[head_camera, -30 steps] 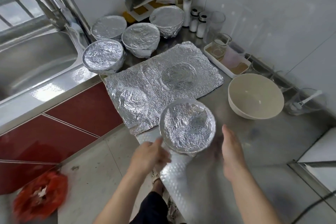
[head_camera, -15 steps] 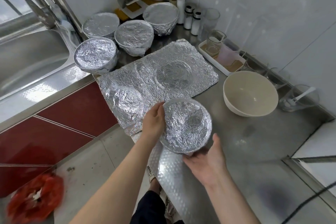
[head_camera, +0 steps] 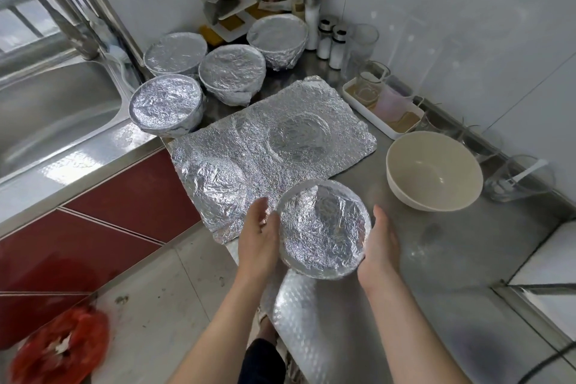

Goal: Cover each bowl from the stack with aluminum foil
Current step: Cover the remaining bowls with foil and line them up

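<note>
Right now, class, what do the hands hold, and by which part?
A foil-covered bowl, by its opposite sides: left hand at its left rim, right hand at its right.

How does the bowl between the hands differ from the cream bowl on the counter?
The held bowl is foil-wrapped; the cream bowl is bare and open. The held bowl is gripped by the left hand and right hand; the cream bowl stands untouched on the counter. Both are round.

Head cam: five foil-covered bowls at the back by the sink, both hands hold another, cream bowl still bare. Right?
Wrong count: the head view shows four foil-covered bowls at the back, not five: by the sink, behind it, central, far right. Left hand and right hand hold another covered bowl; the cream bowl is bare.
</note>
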`<action>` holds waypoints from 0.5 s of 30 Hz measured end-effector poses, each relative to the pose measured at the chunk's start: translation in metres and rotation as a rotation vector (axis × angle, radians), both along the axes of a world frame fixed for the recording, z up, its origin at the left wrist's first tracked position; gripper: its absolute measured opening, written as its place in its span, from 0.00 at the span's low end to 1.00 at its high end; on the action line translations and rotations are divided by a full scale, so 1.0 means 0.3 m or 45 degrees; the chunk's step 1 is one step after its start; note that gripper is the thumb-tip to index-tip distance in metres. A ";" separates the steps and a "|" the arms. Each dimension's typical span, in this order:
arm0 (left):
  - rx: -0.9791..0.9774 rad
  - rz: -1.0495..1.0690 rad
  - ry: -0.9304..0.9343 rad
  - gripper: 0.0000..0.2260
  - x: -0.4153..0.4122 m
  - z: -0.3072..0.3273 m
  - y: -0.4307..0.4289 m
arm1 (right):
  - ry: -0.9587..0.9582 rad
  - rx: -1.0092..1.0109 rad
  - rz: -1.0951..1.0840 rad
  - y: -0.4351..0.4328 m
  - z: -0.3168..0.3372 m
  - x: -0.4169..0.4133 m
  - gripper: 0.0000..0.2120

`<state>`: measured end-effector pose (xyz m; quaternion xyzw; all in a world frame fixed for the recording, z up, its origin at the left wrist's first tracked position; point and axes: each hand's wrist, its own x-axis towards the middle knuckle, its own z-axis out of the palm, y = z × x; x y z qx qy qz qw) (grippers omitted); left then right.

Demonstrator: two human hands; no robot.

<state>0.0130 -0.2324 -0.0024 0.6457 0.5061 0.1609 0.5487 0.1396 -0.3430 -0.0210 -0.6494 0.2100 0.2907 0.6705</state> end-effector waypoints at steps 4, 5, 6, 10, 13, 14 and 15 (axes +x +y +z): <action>-0.173 -0.009 -0.227 0.19 0.070 0.028 0.031 | -0.126 0.103 0.074 0.004 0.016 0.010 0.11; -0.150 -0.022 -0.242 0.18 0.078 0.018 0.031 | -0.194 0.085 0.124 0.008 0.021 0.011 0.12; -0.130 -0.015 -0.254 0.17 0.083 0.006 0.026 | -0.278 0.068 0.179 0.012 0.028 0.009 0.14; -0.097 0.072 -0.221 0.16 0.092 -0.037 -0.001 | -0.449 -0.041 0.291 0.022 0.000 0.005 0.16; -0.030 0.072 -0.217 0.16 0.102 -0.035 -0.013 | -0.465 -0.098 0.329 0.026 -0.021 0.013 0.15; -0.016 0.076 -0.214 0.16 0.104 -0.034 -0.016 | -0.479 -0.098 0.327 0.027 -0.022 0.015 0.13; -0.018 0.084 -0.212 0.16 0.100 -0.041 -0.019 | -0.486 -0.097 0.328 0.024 -0.020 0.015 0.13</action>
